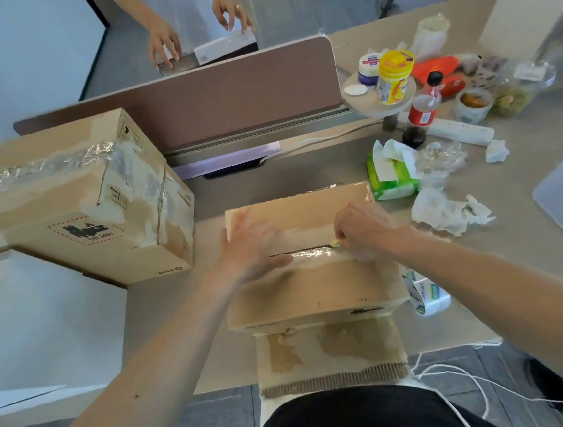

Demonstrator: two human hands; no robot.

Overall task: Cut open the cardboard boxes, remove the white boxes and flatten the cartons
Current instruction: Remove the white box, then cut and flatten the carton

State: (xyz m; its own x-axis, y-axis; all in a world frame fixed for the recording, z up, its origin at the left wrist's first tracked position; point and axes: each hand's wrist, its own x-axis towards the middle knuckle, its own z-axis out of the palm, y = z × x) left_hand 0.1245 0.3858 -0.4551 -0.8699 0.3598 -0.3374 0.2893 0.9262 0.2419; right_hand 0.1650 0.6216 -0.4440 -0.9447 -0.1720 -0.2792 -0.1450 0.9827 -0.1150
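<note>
cardboard box (314,288) closest to person, top seam taped | left hand (252,246) flat on box top, fingers straight, spread | right hand (366,229) at box seam, fingers curled pinching yellowish tool (335,242) | tape roll (423,298) just right of box | second carton (78,204) left of box, taped shut | tissue pack (391,176) beyond box, right

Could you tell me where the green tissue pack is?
Head view: the green tissue pack lies on the desk, by the far right corner of the nearer cardboard box.
</note>
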